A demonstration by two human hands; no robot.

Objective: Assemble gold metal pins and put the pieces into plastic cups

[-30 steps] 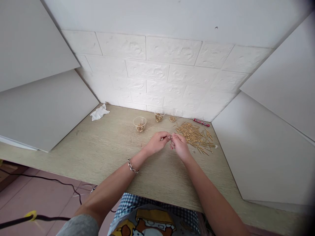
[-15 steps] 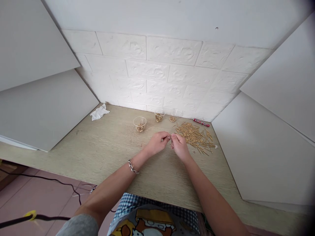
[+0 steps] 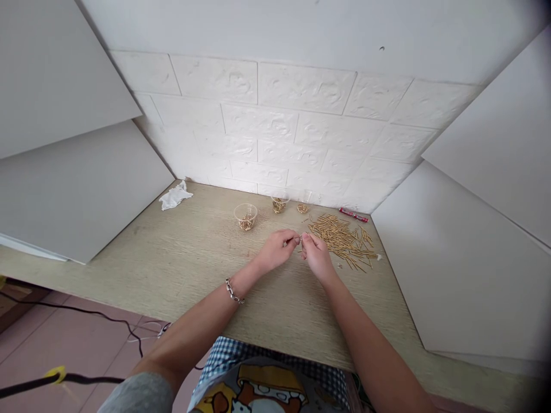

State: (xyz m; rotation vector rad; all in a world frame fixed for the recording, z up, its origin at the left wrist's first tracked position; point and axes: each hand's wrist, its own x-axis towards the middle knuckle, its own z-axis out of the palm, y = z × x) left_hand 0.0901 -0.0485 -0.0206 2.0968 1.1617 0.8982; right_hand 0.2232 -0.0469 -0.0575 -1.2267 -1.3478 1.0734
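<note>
My left hand [image 3: 279, 249], with a chain bracelet [image 3: 234, 291] at its wrist, is closed in a pinch. Right beside it my right hand [image 3: 317, 256] is pinched too, and the fingertips of both almost meet. Whatever sits between the fingers is too small to make out. Just beyond my right hand lies a loose pile of thin gold-coloured metal rods [image 3: 340, 238]. Behind my left hand stands a clear plastic cup [image 3: 245, 217] with small gold pieces at its bottom. Two more clear cups, one in the middle [image 3: 279, 203] and one to its right [image 3: 302, 207], hold similar pieces.
A red tube-like packet [image 3: 353, 215] lies behind the pile, near the wall. A crumpled white tissue [image 3: 175, 196] is at the table's back left corner. Pale panels [image 3: 473, 275] border the table [image 3: 172, 258] on both sides. Dark cables [image 3: 86, 312] run over the floor at left.
Both hands stay pinched together at the same spot, with only a slight shift of the fingers. The whole view has moved very slightly.
</note>
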